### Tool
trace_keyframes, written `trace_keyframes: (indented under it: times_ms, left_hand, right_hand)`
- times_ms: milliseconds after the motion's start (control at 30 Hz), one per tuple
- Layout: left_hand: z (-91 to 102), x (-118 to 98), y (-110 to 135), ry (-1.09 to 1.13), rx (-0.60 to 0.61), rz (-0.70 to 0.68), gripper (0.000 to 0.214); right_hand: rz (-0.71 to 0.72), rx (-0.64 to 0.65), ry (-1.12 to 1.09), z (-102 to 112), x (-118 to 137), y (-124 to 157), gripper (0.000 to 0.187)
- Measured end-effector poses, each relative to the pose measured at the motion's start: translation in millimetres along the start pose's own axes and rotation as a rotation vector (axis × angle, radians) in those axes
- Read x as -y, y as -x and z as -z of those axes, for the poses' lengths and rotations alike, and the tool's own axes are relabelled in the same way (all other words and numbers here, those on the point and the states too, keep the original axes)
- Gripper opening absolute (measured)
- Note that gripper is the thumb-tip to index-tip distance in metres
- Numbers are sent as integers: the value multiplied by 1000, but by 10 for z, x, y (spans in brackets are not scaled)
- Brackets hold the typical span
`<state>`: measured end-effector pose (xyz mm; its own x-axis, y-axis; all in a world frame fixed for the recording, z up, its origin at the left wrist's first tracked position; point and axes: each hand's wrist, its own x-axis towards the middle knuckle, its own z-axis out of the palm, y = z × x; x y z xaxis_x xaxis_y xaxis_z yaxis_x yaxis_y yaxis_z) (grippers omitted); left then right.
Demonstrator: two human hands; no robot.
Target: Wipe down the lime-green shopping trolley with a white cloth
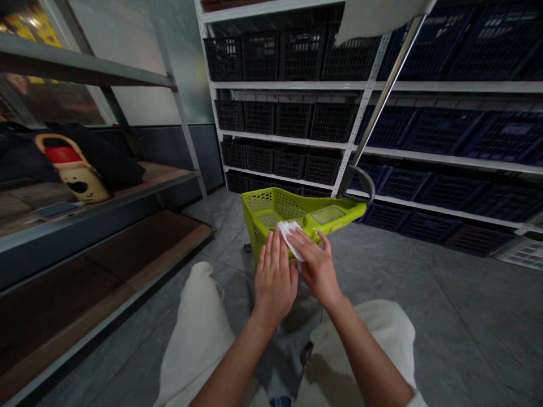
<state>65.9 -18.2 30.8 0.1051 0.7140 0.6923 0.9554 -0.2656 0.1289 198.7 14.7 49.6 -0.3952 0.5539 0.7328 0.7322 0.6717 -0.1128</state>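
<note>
Two hands at the green basket (271, 203) now: I've got a white wipe (289, 238) slanting against its near edge, long axis toward me. My right hand (317, 268) is nearer, its fingers (306, 238) draped over, grip unclear; left hand (275, 280) open, flat beside it.

A lime-green trolley basket (275, 208) stood on the grey tiled floor (424, 316). The white rack (292, 85) held dark crates (292, 120); the wooden shelf (156, 176) on my left, a black cloth (102, 155).
</note>
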Motion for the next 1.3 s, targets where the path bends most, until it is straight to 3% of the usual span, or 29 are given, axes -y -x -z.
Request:
trace_keyframes:
  times_ms: [100,200,333,433,567,633,833,1067,1133,1300]
  left_hand:
    - [19,17,-4,4,4,-5,69]
    - [21,3,-9,3,12,-5,69]
    - [3,-19,-4,4,13,-3,68]
    - [9,6,4,-2,8,-12,67]
    - [35,30,-3,-6,17,-17,67]
    - [37,16,-10,2,19,-9,68]
    - [11,-8,-10,23,7,-4,72]
    - [23,47,-9,-30,18,-26,67]
    - [21,31,-13,-33,19,-19,66]
    - [-6,8,-2,-36,8,-13,61]
  right_hand:
    - [-84,-87,62,12,-199,0,62]
    - [-198,-185,86,-10,-201,-8,60]
    - [-59,-45,-21,2,17,-25,62]
    - [-22,4,-13,35,-31,-23,65]
    - [-184,-164,115,13,-242,-2,65]
    - [-227,-213,141,-17,-207,5,64]
    - [-25,-21,3,-12,94,18,61]
    - [-165,-172,142,0,-303,51,63]
    - [-165,-181,149,-20,-242,52,63]
    - [-49,-67,47,-28,102,33,61]
